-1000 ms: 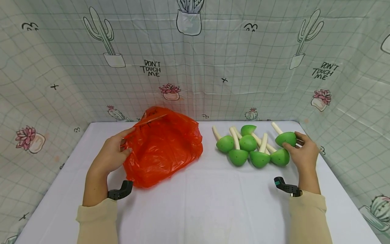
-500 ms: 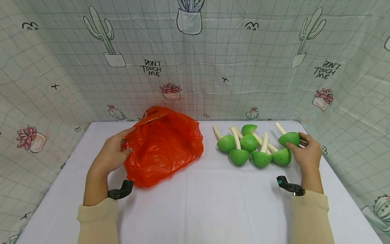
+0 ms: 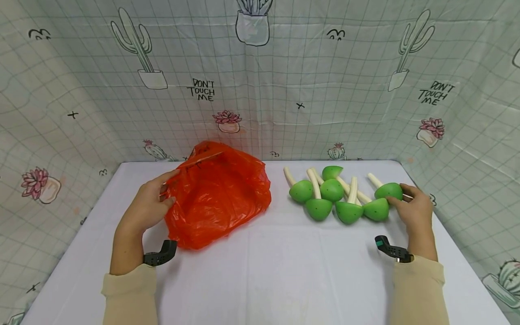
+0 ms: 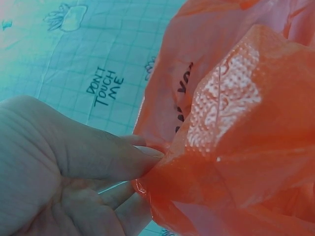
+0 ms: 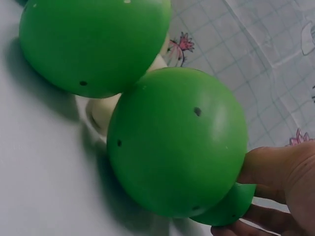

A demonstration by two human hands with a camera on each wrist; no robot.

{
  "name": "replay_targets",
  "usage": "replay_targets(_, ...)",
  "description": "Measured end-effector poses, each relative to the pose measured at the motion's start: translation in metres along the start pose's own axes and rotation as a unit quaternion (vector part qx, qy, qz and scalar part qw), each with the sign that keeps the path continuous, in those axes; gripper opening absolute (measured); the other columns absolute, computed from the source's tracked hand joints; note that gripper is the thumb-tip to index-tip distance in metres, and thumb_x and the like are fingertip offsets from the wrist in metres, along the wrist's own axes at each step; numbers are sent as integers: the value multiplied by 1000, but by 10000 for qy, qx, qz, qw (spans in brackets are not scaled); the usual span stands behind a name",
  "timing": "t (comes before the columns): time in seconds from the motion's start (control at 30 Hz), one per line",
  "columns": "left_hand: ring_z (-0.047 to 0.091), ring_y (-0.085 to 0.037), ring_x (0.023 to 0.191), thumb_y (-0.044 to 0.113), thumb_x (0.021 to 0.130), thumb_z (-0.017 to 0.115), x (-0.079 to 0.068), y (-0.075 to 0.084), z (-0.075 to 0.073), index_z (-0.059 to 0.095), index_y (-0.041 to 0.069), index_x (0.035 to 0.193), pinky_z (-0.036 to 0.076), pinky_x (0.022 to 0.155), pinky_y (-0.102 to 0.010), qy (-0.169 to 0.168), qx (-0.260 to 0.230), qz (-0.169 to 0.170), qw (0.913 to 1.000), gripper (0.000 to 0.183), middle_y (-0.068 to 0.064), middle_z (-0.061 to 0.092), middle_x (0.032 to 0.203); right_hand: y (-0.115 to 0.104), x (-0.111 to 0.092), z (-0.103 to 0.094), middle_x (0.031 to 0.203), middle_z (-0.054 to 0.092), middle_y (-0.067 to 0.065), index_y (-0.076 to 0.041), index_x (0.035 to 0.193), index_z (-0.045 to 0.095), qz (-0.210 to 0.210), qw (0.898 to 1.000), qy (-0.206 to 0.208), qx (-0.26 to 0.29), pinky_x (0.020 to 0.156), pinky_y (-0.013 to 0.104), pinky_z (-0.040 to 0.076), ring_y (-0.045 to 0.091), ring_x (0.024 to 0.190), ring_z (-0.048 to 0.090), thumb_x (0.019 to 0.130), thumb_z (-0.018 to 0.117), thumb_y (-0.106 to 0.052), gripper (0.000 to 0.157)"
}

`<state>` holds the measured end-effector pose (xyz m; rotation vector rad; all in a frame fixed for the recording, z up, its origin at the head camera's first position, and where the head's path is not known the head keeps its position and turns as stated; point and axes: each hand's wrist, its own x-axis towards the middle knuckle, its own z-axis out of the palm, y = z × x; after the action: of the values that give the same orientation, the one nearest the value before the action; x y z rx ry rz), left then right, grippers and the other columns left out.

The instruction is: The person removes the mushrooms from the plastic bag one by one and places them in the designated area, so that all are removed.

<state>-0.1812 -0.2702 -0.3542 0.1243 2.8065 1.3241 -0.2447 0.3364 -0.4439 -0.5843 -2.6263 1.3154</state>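
My left hand pinches the left rim of a red plastic bag between thumb and fingers. The bag's mouth gapes toward me; dark printed letters show through the film in the left wrist view. Over on the right, my right hand grips the green cap of a toy mushroom with a pale stem. In the right wrist view this held mushroom is mostly hidden behind a nearer green cap. Whether the held one bears on the table cannot be told.
Several more green-capped toy mushrooms lie bunched left of my right hand, their stems crossing. All rest on a white-covered table. A patterned cloth wall rises behind and at both sides. A black band circles each wrist.
My right hand has moved right and slightly toward me, lowering the mushroom beside the bunch. The left hand and the bag have stayed nearly still.
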Motion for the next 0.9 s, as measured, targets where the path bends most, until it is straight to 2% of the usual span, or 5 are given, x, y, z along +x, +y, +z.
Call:
replay_targets(0.17, 47, -52, 139, -8, 101, 55, 0, 0, 0, 27, 2, 165, 53, 100, -57, -13, -34, 34, 10000, 71, -30, 39, 160, 5, 0, -5, 162, 37, 29, -2, 163, 33, -168, 9995, -282, 1, 118, 62, 37, 49, 147, 39, 105, 63, -15, 67)
replay_targets(0.4, 48, -52, 139, -9, 101, 55, -1, 1, 0, 27, 2, 165, 53, 99, -57, -13, -22, 32, 10000, 71, -30, 39, 161, 6, 0, -5, 160, 34, 38, 1, 162, 32, -736, 9959, -523, 70, 119, 69, 28, 58, 147, 31, 99, 60, 8, 70)
replay_targets(0.5, 48, -52, 138, -8, 101, 54, -1, 1, 0, 27, 3, 166, 54, 99, -57, -13, -10, -1, 10000, 71, -30, 39, 160, 5, 1, -4, 159, 33, 39, 2, 161, 33, -913, 9939, -604, 132, 119, 70, 27, 59, 148, 29, 94, 58, 15, 73)
replay_targets(0.67, 49, -53, 138, -9, 101, 54, -1, 0, -1, 27, 2, 166, 54, 99, -57, 11, 28, 23, 10000, 71, -30, 39, 160, 5, 1, -2, 161, 32, 37, 1, 161, 34, -1031, 9925, -632, 154, 120, 64, 32, 57, 149, 30, 88, 54, 20, 78)
replay_targets(0.9, 49, -52, 138, -10, 100, 54, -1, -1, -1, 28, 2, 165, 53, 100, -57, 40, 6, 96, 9999, 72, -30, 40, 160, 4, 1, 3, 164, 30, 34, -1, 162, 35, -928, 9944, -455, 213, 121, 68, 27, 54, 151, 27, 87, 49, 22, 80)
